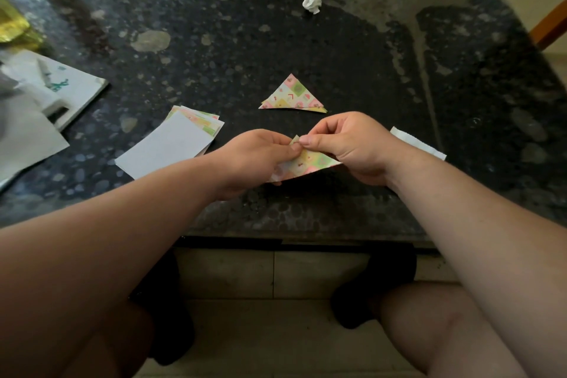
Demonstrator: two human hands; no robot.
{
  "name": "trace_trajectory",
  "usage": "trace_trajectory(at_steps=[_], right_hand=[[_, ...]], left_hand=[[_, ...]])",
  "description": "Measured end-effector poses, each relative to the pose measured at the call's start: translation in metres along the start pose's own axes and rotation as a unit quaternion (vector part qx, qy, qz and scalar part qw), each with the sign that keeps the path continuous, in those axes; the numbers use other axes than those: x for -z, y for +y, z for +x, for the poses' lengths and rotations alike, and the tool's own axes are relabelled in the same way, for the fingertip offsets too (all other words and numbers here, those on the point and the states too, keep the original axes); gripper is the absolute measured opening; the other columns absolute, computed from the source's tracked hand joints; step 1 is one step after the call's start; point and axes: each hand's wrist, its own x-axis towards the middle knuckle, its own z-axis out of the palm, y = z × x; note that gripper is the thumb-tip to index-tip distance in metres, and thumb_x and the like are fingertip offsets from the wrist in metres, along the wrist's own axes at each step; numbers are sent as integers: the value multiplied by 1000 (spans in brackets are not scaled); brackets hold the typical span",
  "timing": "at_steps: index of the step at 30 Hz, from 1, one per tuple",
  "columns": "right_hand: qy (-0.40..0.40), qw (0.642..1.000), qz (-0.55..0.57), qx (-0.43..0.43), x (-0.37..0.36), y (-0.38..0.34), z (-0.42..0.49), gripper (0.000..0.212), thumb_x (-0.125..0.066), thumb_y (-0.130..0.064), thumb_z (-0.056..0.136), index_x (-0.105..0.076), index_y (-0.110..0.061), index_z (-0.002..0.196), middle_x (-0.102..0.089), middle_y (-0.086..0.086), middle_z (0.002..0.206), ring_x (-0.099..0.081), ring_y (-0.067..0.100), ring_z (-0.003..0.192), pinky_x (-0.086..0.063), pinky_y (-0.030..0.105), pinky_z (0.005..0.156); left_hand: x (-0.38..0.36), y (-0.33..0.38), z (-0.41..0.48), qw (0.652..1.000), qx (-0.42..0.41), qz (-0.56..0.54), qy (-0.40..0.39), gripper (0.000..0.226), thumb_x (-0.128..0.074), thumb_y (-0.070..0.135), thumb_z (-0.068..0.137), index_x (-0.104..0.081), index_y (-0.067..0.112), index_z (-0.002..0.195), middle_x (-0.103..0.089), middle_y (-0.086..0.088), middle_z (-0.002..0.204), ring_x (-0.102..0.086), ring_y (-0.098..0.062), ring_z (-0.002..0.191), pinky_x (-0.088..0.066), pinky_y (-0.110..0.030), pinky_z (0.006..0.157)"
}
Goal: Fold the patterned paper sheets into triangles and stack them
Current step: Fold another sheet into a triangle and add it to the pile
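A patterned paper sheet (310, 163), folded into a triangle shape, is held just above the dark stone table (306, 49) near its front edge. My left hand (254, 159) grips its left part and my right hand (346, 144) pinches its top corner between thumb and fingers. Beyond my hands lies a small stack of folded patterned triangles (293, 95). To the left sits a pile of unfolded sheets (171, 143), its top sheet white side up, with patterned edges showing.
A crumpled white paper ball (312, 3) lies far back. A white paper strip (417, 143) sits right of my right hand. White papers and a booklet (61, 92) crowd the left edge, with a yellow packet (12, 24) behind. My knees are below the table.
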Motion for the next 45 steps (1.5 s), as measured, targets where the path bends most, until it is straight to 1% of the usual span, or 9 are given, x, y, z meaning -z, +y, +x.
trace_trajectory(at_steps=[3,8,16,21,26,29,34,40,45], right_hand=[[-10,998,-67,2,-1,6,2,9,-79,-22,90,-78,-17,82,-78,1,85,-72,11,84,-59,32,84],[-5,973,-229,-14,-4,8,7,13,-78,-36,91,-76,-24,86,-74,-10,84,-67,4,80,-47,19,65],[-68,925,-375,13,-16,-3,10,16,-70,-35,96,-68,-32,81,-67,-12,89,-63,7,85,-51,26,74],[-83,895,-437,28,-20,-9,7,18,-65,-37,99,-61,-34,82,-62,-13,95,-60,11,91,-53,32,81],[-78,883,-462,34,-24,-11,6,13,-64,-38,100,-61,-35,87,-62,-12,97,-60,12,91,-56,36,85],[-82,879,-469,31,-24,-11,7,16,-64,-39,100,-59,-36,85,-62,-12,98,-61,12,93,-56,35,84],[-77,879,-469,36,-23,-10,9,20,-65,-40,99,-57,-36,81,-61,-13,96,-60,13,93,-55,35,86],[-76,882,-465,32,-24,-12,6,10,-64,-39,100,-62,-35,91,-62,-11,100,-60,12,94,-55,34,84],[-73,884,-461,28,-25,-10,5,9,-64,-38,100,-62,-35,92,-61,-11,100,-59,11,93,-54,32,82]], left_hand=[[1,2,1,988,-10,148,32,31,-58,35,102,-75,10,99,-67,-9,81,-54,-19,73,-42,-36,73],[8,1,-3,932,-75,339,105,20,-74,24,91,-65,31,108,-70,14,87,-62,-1,79,-44,-17,67],[-2,-25,-15,776,-213,592,31,34,-47,34,104,-62,39,134,-49,14,136,-39,-14,125,-35,-35,104],[5,-39,-21,771,-249,583,66,45,-33,42,99,-71,40,124,-59,11,131,-51,-19,120,-36,-40,92],[4,-42,-31,736,-257,624,55,37,-61,25,94,-68,29,131,-62,10,135,-45,-17,138,-31,-51,114],[-6,-42,-42,733,-216,644,38,48,-44,34,103,-48,23,150,-48,10,153,-26,-16,152,-9,-56,123],[-15,-37,-46,730,-207,650,39,55,-32,36,99,-49,18,149,-53,3,151,-38,-18,147,-22,-57,123],[-24,-24,-56,735,-127,667,9,61,-20,45,106,-20,21,162,-18,5,169,-11,-12,156,15,-55,122],[-37,-32,-67,718,-77,692,9,76,-18,58,103,-7,12,162,-4,-4,171,-5,-17,156,18,-60,120]])
